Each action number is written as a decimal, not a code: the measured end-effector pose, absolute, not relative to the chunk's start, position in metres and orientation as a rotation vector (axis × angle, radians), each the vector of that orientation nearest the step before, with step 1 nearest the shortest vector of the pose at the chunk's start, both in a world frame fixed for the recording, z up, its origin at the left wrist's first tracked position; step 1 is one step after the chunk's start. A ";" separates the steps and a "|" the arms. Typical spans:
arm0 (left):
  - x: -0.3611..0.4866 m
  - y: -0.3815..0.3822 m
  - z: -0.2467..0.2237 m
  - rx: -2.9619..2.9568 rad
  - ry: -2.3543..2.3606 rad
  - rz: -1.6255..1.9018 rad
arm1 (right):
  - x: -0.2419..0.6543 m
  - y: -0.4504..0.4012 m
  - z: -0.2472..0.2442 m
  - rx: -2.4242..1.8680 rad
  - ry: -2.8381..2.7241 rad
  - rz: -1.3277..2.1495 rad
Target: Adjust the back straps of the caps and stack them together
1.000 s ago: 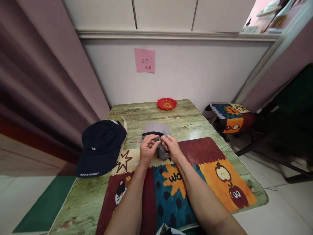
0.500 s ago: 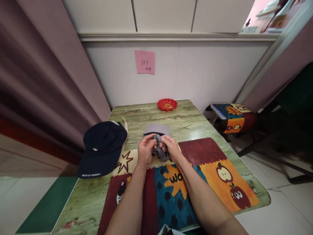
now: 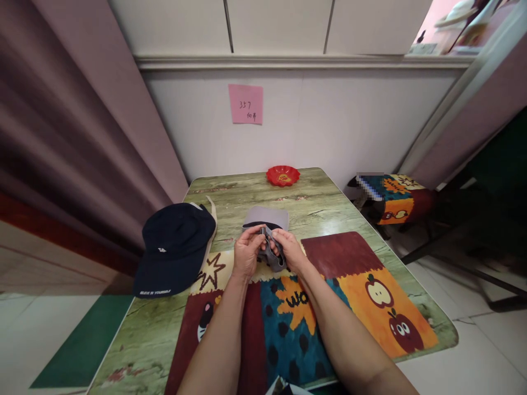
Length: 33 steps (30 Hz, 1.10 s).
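Note:
Both hands work on a grey cap [image 3: 267,215] at the middle of the table, its brim pointing away from me. My left hand [image 3: 247,251] pinches one end of the cap's strap between thumb and fingers. Close beside it, my right hand [image 3: 289,248] grips the strap [image 3: 269,237] from the other side. The strap's small fastening is mostly covered by my fingertips. Part of the cap's grey cloth [image 3: 276,264] hangs below the hands, over the patterned mat.
A navy cap [image 3: 175,241] lies on the table's left side. At the back sits a red scalloped dish [image 3: 282,175]. A colourful mat [image 3: 370,285] covers the front of the green marbled table [image 3: 230,189]. A covered stool [image 3: 397,195] stands to the right.
The hands stay almost in place, still holding the grey cap's strap, with only slight finger movement. The whole view has shifted a little.

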<state>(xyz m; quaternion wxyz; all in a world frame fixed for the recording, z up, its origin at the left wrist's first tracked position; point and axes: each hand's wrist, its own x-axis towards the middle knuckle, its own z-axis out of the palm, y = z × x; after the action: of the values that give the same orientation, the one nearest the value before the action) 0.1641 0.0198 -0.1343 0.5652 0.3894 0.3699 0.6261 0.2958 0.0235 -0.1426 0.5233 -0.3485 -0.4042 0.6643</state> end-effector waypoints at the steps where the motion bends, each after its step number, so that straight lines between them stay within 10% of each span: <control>1: 0.164 0.020 -0.134 0.916 0.869 1.473 | 0.296 0.023 -0.143 -0.833 -0.973 1.598; 33: 0.154 0.021 -0.138 0.940 0.842 1.404 | 0.298 0.023 -0.143 -0.840 -1.083 1.532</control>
<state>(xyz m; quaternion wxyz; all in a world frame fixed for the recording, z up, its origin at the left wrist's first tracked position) 0.1540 0.0209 -0.1384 0.5867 0.4033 0.3612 0.6023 0.2981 0.0228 -0.1431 0.5168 -0.3497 -0.4512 0.6380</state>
